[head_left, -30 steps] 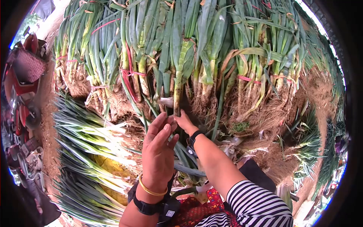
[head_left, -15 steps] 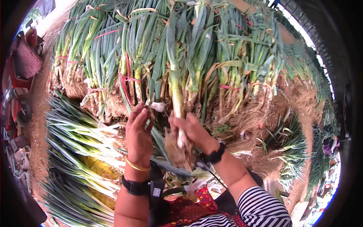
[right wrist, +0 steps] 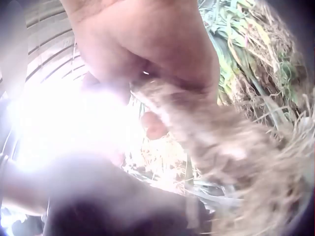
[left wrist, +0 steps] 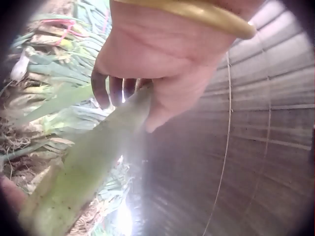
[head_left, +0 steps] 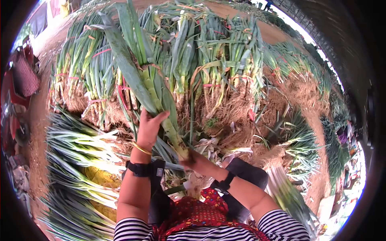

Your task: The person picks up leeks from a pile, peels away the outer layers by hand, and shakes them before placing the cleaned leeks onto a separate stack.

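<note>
- Front and centre, one thick green onion (head_left: 155, 90) slants across the head view's dial, leaves towards 11 o'clock, base just below the hub towards 6.
- The left hand (head_left: 148, 129), near the hub on the 9 side, pinches the stalk, thumb opposite fingers; squeeze too hard there and the outer layers could split.
- The right hand (head_left: 200, 164), below the hub towards 6, is curled round the base. Its wrist view is blurred and glaring, with shaggy roots (right wrist: 266, 172) trailing past the palm towards 4; loose soil, if there is any, could make that hold slip.
- Up from 10 to 1, tied bundles (head_left: 213, 74) stand behind the leaves; a wide swing might snag a leaf on a red tie (head_left: 212, 85).
- Round at 8, loose onions (head_left: 80, 140) lie over a yellow sheet (head_left: 98, 176); at 4, another bunch (head_left: 287, 188) sits by the knee (head_left: 251, 176), where a careless elbow could knock it.
</note>
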`<state>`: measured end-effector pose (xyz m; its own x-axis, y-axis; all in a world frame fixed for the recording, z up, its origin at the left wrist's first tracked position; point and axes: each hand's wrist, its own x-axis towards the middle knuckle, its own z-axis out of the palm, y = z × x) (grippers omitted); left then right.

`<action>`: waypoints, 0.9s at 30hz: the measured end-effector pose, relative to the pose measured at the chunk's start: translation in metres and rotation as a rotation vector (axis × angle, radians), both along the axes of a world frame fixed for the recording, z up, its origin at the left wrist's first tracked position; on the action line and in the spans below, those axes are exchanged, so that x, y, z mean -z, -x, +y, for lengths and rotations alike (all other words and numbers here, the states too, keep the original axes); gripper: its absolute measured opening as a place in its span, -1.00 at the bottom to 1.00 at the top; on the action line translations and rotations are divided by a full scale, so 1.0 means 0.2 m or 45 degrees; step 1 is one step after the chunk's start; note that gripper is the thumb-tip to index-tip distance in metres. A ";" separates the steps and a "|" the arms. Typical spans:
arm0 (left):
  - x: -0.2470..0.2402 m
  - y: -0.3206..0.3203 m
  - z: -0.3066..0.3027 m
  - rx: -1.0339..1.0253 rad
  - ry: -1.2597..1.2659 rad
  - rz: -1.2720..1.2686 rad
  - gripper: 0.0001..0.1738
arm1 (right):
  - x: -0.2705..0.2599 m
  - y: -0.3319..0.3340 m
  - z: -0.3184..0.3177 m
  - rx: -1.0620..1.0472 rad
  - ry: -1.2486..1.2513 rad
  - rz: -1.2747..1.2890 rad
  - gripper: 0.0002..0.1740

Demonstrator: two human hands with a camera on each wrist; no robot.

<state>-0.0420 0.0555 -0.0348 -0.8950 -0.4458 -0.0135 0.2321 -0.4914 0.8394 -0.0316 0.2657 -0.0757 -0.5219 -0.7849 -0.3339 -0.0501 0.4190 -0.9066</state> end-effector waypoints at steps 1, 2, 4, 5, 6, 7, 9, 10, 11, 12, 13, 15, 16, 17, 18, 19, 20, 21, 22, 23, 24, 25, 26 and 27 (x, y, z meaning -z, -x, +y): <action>0.01 0.00 0.03 -0.073 0.316 -0.018 -0.53 | 0.02 0.01 -0.01 0.089 0.013 0.004 -0.36; 0.02 0.00 0.06 -0.144 0.632 -0.030 -0.50 | 0.05 0.02 -0.02 0.183 0.028 0.004 -0.36; 0.01 -0.04 0.13 -0.190 0.854 0.007 -0.46 | 0.19 -0.01 -0.02 0.198 0.214 -0.169 -0.31; -0.02 -0.08 0.17 -0.235 0.879 -0.016 -0.45 | 0.25 -0.03 -0.02 0.133 0.238 -0.090 -0.39; -0.04 -0.10 0.20 -0.286 0.902 -0.039 -0.44 | 0.30 -0.05 -0.02 0.064 0.259 -0.009 -0.47; -0.04 -0.11 0.21 -0.267 0.913 -0.065 -0.46 | 0.21 -0.02 -0.01 -0.070 0.055 0.082 -0.45; -0.02 -0.11 0.20 -0.236 0.846 -0.016 -0.48 | 0.21 0.06 0.00 0.046 0.214 0.174 -0.47; -0.01 -0.11 0.21 -0.219 0.760 0.023 -0.50 | 0.20 0.10 0.01 0.146 0.353 0.263 -0.48; -0.02 -0.12 0.22 -0.201 0.683 0.017 -0.53 | 0.13 0.18 0.02 0.253 0.358 0.454 -0.51; -0.02 -0.12 0.24 -0.195 0.683 0.020 -0.53 | 0.04 0.26 0.04 0.359 0.360 0.646 -0.54; -0.01 -0.13 0.25 -0.128 0.611 0.010 -0.53 | -0.12 0.30 0.04 0.447 0.362 0.696 -0.59; -0.04 -0.13 0.30 -0.082 0.577 0.075 -0.52 | -0.32 0.35 0.04 0.541 0.360 0.745 -0.65; -0.06 -0.12 0.32 -0.079 0.575 0.073 -0.52 | -0.35 0.38 0.03 0.628 0.388 0.759 -0.63; -0.06 -0.11 0.33 -0.024 0.483 0.050 -0.52 | -0.36 0.38 0.02 0.716 0.411 0.768 -0.61; -0.07 -0.10 0.34 0.030 0.390 0.020 -0.53 | -0.34 0.36 0.01 0.718 0.402 0.756 -0.61; -0.08 -0.10 0.36 -0.036 0.478 0.121 -0.55 | -0.31 0.34 -0.01 0.820 0.468 0.754 -0.57; -0.02 -0.08 0.34 -0.037 0.475 0.106 -0.55 | -0.28 0.31 -0.02 0.921 0.535 0.753 -0.52; 0.07 -0.04 0.30 -0.115 0.749 0.164 -0.57 | -0.16 0.29 -0.02 0.874 0.522 0.446 -0.42; 0.13 -0.03 0.25 -0.194 1.024 0.219 -0.59 | -0.10 0.20 -0.02 0.866 0.514 0.431 -0.42; 0.06 -0.06 0.19 -0.458 2.195 0.322 -0.60 | -0.05 0.10 -0.02 0.778 0.567 0.101 -0.40; 0.07 -0.04 0.19 -0.456 2.199 0.299 -0.60 | -0.01 0.05 -0.03 0.683 0.612 -0.230 -0.39; 0.07 -0.03 0.20 -0.407 1.826 0.327 -0.61 | -0.16 0.03 -0.05 0.496 0.447 -0.390 -0.49; 0.05 -0.02 0.22 -0.372 1.456 0.336 -0.62 | -0.06 0.04 -0.05 0.468 0.442 -0.419 -0.49; 0.04 -0.02 0.23 -0.157 1.017 0.231 -0.72 | 0.10 0.06 -0.07 0.475 0.256 0.507 -0.56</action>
<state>-0.0376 0.1005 -0.0423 -0.7970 -0.3546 0.4889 0.4108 0.2750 0.8693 -0.0438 0.2522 -0.0951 -0.8304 -0.5512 0.0813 -0.2853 0.2953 -0.9118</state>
